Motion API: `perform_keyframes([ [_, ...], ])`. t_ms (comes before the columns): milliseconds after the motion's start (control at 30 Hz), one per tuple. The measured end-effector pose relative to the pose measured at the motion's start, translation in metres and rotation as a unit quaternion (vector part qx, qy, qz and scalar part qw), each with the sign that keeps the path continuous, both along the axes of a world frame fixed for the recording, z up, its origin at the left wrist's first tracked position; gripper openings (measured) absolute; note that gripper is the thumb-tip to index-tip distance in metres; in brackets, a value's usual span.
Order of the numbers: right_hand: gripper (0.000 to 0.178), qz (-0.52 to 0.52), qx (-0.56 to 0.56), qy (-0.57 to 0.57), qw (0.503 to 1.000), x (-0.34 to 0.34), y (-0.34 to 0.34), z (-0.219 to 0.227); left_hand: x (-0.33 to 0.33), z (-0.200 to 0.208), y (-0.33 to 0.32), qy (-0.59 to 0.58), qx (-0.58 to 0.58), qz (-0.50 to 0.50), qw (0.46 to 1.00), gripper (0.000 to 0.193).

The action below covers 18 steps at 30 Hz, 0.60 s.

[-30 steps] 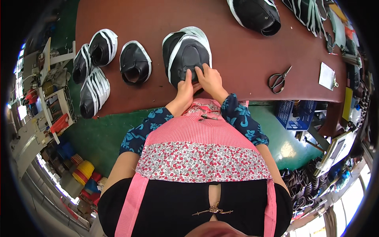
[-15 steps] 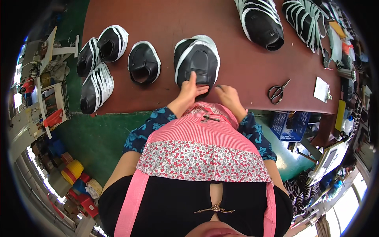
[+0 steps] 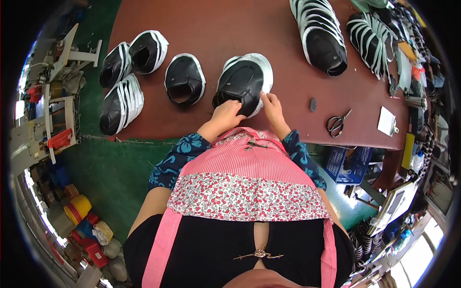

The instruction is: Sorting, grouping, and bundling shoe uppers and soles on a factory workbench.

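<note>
A black leather shoe upper [image 3: 238, 79] with a white edge lies in front of me, on top of at least one more upper. My left hand [image 3: 225, 116] is closed on its near end, at the collar opening, with some fingers hidden inside. At its right side, my right hand [image 3: 272, 110] pinches the white edge between thumb and finger. A single similar upper [image 3: 185, 77] stands just left of this pile. Right of my hands lies a small dark grey block [image 3: 312, 104], and beyond it black-handled scissors [image 3: 335, 126].
Three groups of uppers [image 3: 120, 103] sit at the table's left end. Longer nested rows of uppers [image 3: 326, 50] lie at the far right. A clipboard with white paper [image 3: 386, 121] is near the right edge of the red-brown table [image 3: 230, 24]. Below hangs a blue plastic basket [image 3: 348, 165].
My left hand has gone from lying thumb-up on the upper to gripping its collar. The right hand has come onto the white edge. The grey block now lies on the table.
</note>
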State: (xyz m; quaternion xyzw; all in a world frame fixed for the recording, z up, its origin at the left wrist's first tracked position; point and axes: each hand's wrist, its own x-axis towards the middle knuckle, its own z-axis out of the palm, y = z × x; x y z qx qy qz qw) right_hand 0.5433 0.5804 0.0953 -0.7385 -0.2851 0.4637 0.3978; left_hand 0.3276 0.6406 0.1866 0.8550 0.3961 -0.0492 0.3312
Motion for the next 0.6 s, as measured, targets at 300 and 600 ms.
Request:
perform_keyframes([
  [300, 0.045, -0.081, 0.051, 0.636, 0.766, -0.017, 0.038, 0.181, -0.022, 0.138, 0.056, -0.378, 0.051, 0.107, 0.918, 0.068],
  [600, 0.059, -0.018, 0.152, 0.731, 0.665, -0.022, 0.039, 0.209, -0.03, 0.186, 0.022, -0.407, 0.092, 0.205, 0.886, 0.027],
])
